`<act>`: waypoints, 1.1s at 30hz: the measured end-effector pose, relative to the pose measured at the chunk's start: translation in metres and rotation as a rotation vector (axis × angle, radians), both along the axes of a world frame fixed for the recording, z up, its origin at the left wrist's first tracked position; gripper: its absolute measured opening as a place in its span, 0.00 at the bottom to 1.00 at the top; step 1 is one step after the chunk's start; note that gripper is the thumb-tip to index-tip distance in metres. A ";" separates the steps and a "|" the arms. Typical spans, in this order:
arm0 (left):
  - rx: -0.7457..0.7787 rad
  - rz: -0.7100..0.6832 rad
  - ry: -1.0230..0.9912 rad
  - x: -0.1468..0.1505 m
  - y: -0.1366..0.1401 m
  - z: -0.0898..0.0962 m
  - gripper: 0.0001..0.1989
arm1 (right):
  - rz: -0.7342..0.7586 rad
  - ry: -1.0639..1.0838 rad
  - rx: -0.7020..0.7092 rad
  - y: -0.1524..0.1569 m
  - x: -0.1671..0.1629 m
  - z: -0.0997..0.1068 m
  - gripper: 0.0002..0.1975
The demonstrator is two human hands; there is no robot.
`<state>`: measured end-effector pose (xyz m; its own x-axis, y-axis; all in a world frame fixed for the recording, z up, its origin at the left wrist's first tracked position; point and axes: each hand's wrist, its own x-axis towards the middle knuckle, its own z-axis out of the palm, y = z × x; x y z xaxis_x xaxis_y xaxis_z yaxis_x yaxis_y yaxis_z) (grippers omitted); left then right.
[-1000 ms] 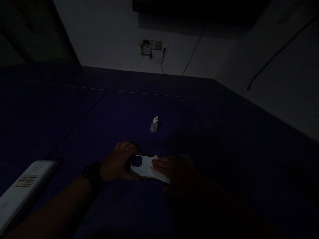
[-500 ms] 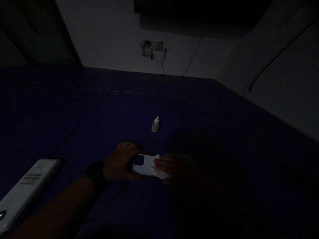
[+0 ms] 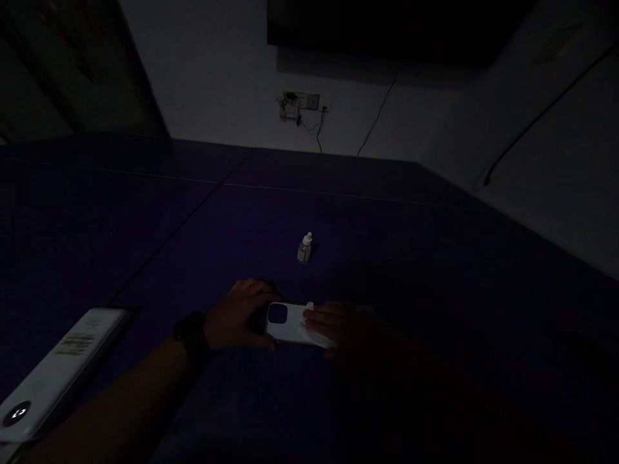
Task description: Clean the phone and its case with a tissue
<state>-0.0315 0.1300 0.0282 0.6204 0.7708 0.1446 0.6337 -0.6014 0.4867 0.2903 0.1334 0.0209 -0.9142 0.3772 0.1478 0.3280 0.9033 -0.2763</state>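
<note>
Since earlier frame: white wipe (image 3: pixel 309 320) slid left along phone (image 3: pixel 290 324). Phone flat on worktop (image 3: pixel 411 258), long axis left-right. Left hand (image 3: pixel 239 316) clamps camera end; right hand (image 3: pixel 338 325) presses wipe down.

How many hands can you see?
2. The left hand holds the camera end of the phone. The right hand presses a white wipe on it.
</note>
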 end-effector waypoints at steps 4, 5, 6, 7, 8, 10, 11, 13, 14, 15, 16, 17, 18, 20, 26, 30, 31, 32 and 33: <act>0.006 0.002 -0.014 0.000 0.000 0.001 0.36 | 0.096 0.027 0.012 0.002 -0.007 0.007 0.28; 0.006 -0.002 -0.014 0.001 -0.001 0.001 0.36 | 0.133 0.041 0.006 0.002 -0.009 0.009 0.27; 0.004 -0.005 -0.012 0.001 -0.001 0.002 0.36 | 0.155 0.054 0.005 0.002 -0.011 0.009 0.26; 0.002 -0.007 -0.010 0.001 -0.001 0.002 0.36 | 0.153 0.061 0.015 0.003 -0.013 0.009 0.25; -0.001 -0.008 -0.009 0.001 -0.001 0.002 0.36 | 0.126 0.062 0.037 0.004 -0.015 0.008 0.23; -0.005 -0.006 -0.006 0.001 -0.001 0.003 0.35 | 0.034 0.043 0.101 0.005 -0.018 0.005 0.23; -0.005 -0.003 -0.005 0.001 -0.001 0.003 0.35 | -0.018 0.028 0.128 0.005 -0.019 0.003 0.24; -0.001 -0.002 -0.004 0.001 -0.001 0.003 0.35 | -0.068 0.002 0.147 0.003 -0.020 0.001 0.26; 0.002 -0.003 -0.002 0.001 -0.001 0.003 0.35 | -0.050 -0.002 0.133 0.001 -0.020 0.002 0.28; 0.009 -0.001 -0.004 0.001 -0.001 0.003 0.35 | -0.013 -0.004 0.111 -0.001 -0.020 0.002 0.29; 0.015 -0.001 -0.005 0.001 0.000 0.002 0.36 | 0.026 -0.002 0.087 -0.002 -0.020 0.003 0.30; 0.021 0.000 -0.006 0.001 0.000 0.002 0.36 | 0.049 -0.002 0.066 -0.003 -0.020 0.004 0.30; 0.023 -0.001 -0.005 0.001 0.000 0.001 0.36 | 0.043 -0.008 0.053 -0.004 -0.020 0.004 0.30; 0.019 -0.005 -0.003 0.001 0.001 0.001 0.36 | -0.043 -0.036 0.056 -0.003 -0.021 0.005 0.30; 0.007 -0.004 -0.001 0.000 0.001 0.002 0.36 | -0.013 -0.070 -0.012 -0.003 -0.021 0.010 0.33; 0.022 -0.007 0.006 0.000 0.001 0.000 0.36 | -0.061 -0.087 -0.029 -0.005 -0.022 0.011 0.30; 0.025 -0.006 0.006 0.000 0.001 -0.001 0.37 | -0.111 -0.098 -0.012 -0.004 -0.021 0.011 0.30; 0.026 -0.005 0.005 0.000 0.001 -0.001 0.36 | -0.139 -0.106 0.001 -0.003 -0.020 0.010 0.29; 0.026 -0.003 0.005 0.000 0.001 -0.001 0.36 | -0.137 -0.108 0.007 -0.001 -0.018 0.010 0.28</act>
